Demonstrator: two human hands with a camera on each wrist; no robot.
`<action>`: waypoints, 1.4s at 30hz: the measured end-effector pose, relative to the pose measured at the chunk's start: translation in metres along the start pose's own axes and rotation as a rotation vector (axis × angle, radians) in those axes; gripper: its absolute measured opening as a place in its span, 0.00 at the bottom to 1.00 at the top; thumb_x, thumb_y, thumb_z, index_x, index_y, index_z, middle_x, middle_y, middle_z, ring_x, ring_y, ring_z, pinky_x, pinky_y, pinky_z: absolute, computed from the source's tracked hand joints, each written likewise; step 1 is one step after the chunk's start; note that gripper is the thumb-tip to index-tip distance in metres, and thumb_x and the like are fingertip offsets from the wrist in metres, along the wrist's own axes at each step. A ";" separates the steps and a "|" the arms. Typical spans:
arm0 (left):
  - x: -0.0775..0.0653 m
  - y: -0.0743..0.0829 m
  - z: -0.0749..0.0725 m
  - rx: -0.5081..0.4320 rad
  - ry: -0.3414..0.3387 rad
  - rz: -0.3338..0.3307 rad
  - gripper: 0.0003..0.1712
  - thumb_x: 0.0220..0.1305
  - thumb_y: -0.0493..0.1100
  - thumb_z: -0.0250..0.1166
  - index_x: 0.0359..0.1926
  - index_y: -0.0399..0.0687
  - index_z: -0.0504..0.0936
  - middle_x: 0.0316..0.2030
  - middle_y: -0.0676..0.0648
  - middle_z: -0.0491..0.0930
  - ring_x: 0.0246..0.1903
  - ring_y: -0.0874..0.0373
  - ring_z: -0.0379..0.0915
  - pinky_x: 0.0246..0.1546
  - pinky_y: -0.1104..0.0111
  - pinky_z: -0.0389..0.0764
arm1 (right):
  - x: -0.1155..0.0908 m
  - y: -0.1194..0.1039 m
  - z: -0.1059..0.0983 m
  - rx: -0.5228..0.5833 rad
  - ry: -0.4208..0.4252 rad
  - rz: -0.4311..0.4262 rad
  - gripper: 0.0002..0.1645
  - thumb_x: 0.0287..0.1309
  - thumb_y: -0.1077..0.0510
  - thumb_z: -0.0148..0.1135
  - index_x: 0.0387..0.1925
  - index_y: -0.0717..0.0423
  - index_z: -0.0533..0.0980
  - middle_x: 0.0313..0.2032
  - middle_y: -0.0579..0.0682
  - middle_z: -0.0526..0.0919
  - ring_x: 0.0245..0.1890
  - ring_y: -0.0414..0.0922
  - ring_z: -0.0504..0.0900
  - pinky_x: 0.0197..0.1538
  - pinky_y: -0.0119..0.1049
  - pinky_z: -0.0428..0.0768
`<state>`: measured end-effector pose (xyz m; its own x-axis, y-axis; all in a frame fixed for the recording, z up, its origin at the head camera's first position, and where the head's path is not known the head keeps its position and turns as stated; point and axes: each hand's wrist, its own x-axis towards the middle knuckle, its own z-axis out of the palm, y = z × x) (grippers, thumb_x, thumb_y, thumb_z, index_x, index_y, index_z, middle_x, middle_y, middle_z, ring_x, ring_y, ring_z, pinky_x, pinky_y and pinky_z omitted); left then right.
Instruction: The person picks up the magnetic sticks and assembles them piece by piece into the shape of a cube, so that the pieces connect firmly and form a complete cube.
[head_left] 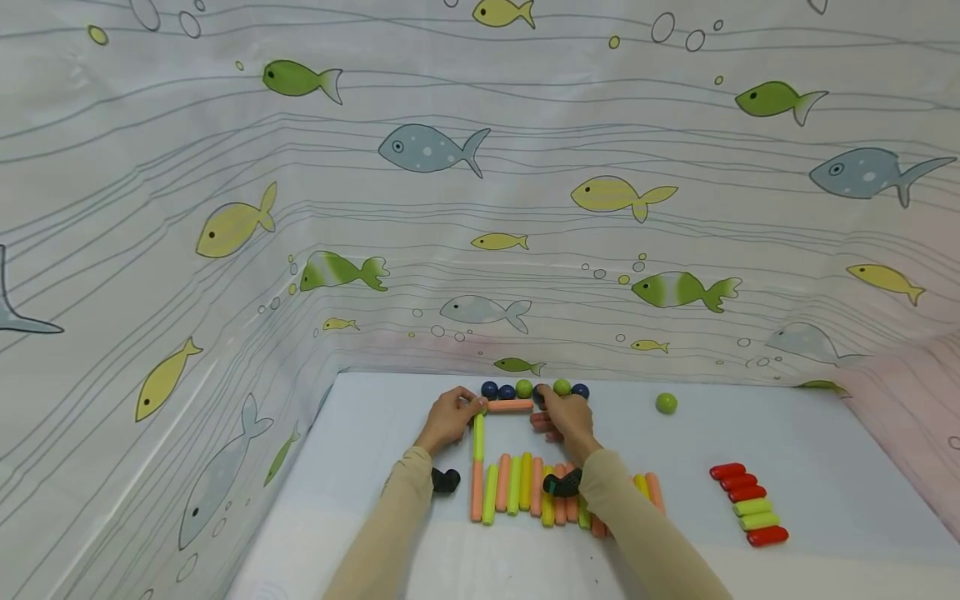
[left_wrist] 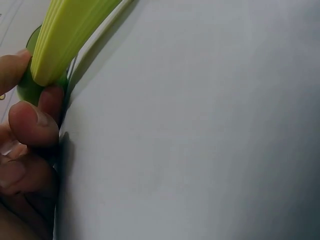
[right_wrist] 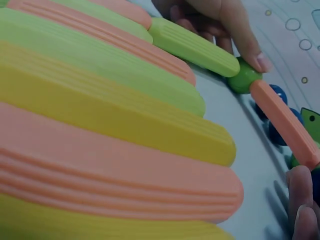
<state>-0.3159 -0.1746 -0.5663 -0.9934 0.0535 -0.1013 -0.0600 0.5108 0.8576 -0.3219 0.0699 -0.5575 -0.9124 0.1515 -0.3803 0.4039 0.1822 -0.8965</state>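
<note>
Head view. The left hand [head_left: 452,414] pinches a green ball [head_left: 481,408] at the upper-left corner of a stick outline. From this ball, a yellow-green stick [head_left: 478,437] runs to six o'clock, continued by a salmon stick [head_left: 477,492]; a salmon crosspiece [head_left: 511,406] runs to three o'clock. At its far end the right hand [head_left: 567,417], fingers curled, grips a dark blue ball [head_left: 537,393], largely hidden. More blue and green balls [head_left: 507,392] line up at twelve o'clock from the crosspiece, close to the far edge of the white table [head_left: 637,433], where the fish-printed backdrop [head_left: 420,225] rises. A row of sticks [head_left: 526,481] lies at five o'clock, partly behind the right forearm; a bare band separates it from the crosspiece. Wider room extends from the right hand to a lone green ball [head_left: 667,403] at three o'clock; short red and yellow-green sticks [head_left: 750,506] lie at four. A narrower margin reaches the table's left edge at nine.

Left wrist view. The yellow-green stick slants in from twelve o'clock and meets the pinched ball at ten; pale surface spreads across the right side.

Right wrist view. The row fills seven to eleven o'clock. The crosspiece slopes from the green ball towards the right fingertips at four, beside open surface.
</note>
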 end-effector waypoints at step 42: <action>0.002 -0.001 -0.007 -0.070 -0.058 -0.021 0.23 0.74 0.58 0.68 0.53 0.43 0.81 0.23 0.51 0.76 0.10 0.61 0.63 0.14 0.69 0.68 | -0.048 0.006 0.002 -0.467 -0.134 -0.302 0.30 0.56 0.28 0.73 0.37 0.49 0.86 0.31 0.45 0.82 0.30 0.44 0.75 0.33 0.35 0.71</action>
<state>-0.3189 -0.1810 -0.5638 -0.9847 0.0941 -0.1467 -0.0892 0.4509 0.8881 -0.2758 0.0622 -0.5449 -0.9800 -0.0930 -0.1760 0.0830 0.6128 -0.7859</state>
